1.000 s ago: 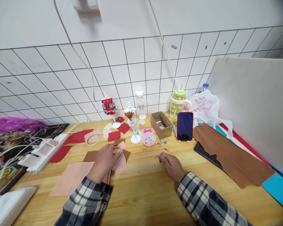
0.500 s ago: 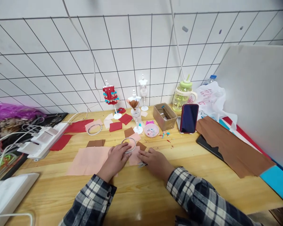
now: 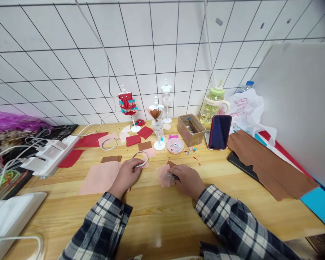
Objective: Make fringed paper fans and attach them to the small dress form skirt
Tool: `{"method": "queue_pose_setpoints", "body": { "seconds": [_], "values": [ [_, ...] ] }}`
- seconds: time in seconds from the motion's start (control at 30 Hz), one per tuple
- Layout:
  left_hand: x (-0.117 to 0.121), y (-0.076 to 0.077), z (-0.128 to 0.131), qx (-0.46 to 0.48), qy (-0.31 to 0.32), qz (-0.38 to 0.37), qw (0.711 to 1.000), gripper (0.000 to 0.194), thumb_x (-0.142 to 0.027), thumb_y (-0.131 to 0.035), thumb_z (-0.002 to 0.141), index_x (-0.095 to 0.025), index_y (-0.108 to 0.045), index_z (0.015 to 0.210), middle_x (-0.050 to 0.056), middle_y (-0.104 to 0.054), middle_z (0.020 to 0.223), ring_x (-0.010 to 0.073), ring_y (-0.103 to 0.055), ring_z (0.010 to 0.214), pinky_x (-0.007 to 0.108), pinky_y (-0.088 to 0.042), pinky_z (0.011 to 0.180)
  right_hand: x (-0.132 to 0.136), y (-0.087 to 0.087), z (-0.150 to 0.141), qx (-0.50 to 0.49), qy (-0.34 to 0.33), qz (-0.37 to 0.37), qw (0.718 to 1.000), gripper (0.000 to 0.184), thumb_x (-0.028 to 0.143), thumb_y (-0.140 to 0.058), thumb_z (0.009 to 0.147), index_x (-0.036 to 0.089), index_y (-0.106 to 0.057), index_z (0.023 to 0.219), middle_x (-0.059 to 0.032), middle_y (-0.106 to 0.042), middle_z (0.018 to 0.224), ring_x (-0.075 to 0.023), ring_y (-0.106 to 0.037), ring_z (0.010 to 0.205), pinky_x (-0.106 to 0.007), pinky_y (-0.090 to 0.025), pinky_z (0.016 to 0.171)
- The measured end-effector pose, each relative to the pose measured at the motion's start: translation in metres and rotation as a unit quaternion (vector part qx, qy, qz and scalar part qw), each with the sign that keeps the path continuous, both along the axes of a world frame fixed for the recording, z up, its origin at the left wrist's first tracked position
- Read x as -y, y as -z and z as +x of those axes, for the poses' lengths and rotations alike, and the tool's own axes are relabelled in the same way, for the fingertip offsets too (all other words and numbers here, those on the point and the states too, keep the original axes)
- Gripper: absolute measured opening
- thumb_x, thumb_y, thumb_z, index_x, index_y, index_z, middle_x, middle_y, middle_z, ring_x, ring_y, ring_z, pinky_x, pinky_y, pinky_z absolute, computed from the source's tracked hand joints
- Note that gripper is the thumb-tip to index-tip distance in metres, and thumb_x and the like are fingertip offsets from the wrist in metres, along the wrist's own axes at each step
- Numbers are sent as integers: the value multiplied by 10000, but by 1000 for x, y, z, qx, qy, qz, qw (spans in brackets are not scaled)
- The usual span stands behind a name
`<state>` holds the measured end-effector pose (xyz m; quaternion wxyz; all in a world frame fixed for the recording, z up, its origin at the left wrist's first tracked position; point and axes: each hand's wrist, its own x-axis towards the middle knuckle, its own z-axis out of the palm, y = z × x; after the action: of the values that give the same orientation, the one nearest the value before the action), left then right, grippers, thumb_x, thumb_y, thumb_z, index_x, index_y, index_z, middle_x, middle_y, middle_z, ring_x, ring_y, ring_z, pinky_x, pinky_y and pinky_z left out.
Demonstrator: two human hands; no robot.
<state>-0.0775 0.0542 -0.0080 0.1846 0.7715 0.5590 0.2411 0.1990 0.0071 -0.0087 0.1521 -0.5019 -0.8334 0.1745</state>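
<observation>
- Left hand [image 3: 127, 176] pinches ring [image 3: 148, 158], just left of frame centre.
- Right hand [image 3: 188, 179] closed round small blurred metal tool [image 3: 170, 176], over pink piece [image 3: 162, 175], just below frame centre.

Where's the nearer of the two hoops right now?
In the head view, the nearer hoop is just left of centre, at the left hand's fingertips, on the near side of a small brown cloth.
</observation>
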Motion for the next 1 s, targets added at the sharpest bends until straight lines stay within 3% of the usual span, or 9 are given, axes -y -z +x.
{"method": "queue_pose_setpoints", "body": {
  "seconds": [0.13, 0.27, 0.37, 0.5, 0.6, 0.67, 0.77, 0.87, 1.0],
  "values": [
    [1, 6, 0, 72, -13, -32, 997, 180, -240, -514, 803, -201, -687, 828, 70, -711, 1076, 246, -627, 1045, 410, -449, 979, 3, -3, -3, 50, -3, -3, 999, 413, 196, -539, 838, 245, -632, 1237, -71, -641, 1133, -227, -587, 1004, -318, -471, 807],
    [3, 6, 3, 133, -50, -57, 988, 274, -375, -553, 855, -230, -718, 1018, 88, -608, 1344, 283, -483, 1306, 483, -321, 1110, 7, -7, -4, 49, 26, 2, 998, 530, 184, -512, 842, 219, -522, 1371, -80, -628, 1139, -209, -586, 993, -299, -458, 801],
    [7, 0, 7, 205, -61, -93, 973, 331, -463, -592, 851, -241, -742, 1045, 81, -543, 1428, 295, -408, 1379, 482, -261, 1153, 7, -8, 0, 45, 9, 9, 999, 425, 179, -521, 834, 267, -626, 1236, -52, -625, 1136, -202, -580, 1015, -289, -445, 804],
    [12, -11, 14, 347, -111, -80, 928, 445, -516, -574, 873, -212, -699, 1172, 106, -616, 1345, 289, -516, 1294, 465, -335, 1118, 4, -4, 3, 57, 17, -7, 998, 410, 245, -548, 845, 248, -624, 1248, -64, -648, 1040, -223, -593, 969, -302, -435, 767],
    [15, -17, 15, 372, -182, -6, 910, 508, -516, -574, 879, -175, -649, 1249, 117, -717, 1160, 277, -601, 1186, 459, -378, 1083, 2, -2, 4, 8, 12, -18, 1000, 507, 221, -541, 853, 254, -538, 1359, -51, -651, 1049, -200, -596, 963, -282, -424, 760],
    [18, -19, 16, 372, -188, 20, 909, 534, -504, -565, 889, -165, -606, 1299, 119, -733, 1109, 267, -639, 1126, 450, -402, 1061, 0, -2, 6, -16, 8, -16, 1000, 470, 187, -526, 857, 281, -577, 1314, -34, -646, 1024, -178, -597, 944, -267, -412, 749],
    [24, -19, 22, 340, -130, 23, 931, 577, -450, -534, 918, -196, -460, 1430, 128, -662, 1270, 256, -593, 1211, 413, -422, 1049, -3, -2, 11, 4, -16, -11, 1000, 341, 224, -570, 844, 312, -682, 1154, -24, -633, 983, -173, -598, 906, -265, -391, 706],
    [31, -16, 36, 184, -5, 9, 983, 621, -386, -549, 908, -240, -368, 1483, 114, -565, 1402, 261, -535, 1280, 393, -441, 1032, -5, -3, 17, 20, -62, -23, 998, 294, 222, -628, 800, 306, -718, 1067, -21, -632, 986, -171, -601, 897, -259, -383, 689],
    [36, -9, 51, -37, 143, -21, 989, 587, -328, -517, 909, -226, -390, 1473, 121, -671, 1253, 288, -636, 1119, 430, -471, 980, -11, -5, 33, -9, -100, -34, 994, 294, 94, -594, 756, 263, -735, 951, -10, -652, 995, -153, -608, 903, -247, -413, 742]
  ]
}}
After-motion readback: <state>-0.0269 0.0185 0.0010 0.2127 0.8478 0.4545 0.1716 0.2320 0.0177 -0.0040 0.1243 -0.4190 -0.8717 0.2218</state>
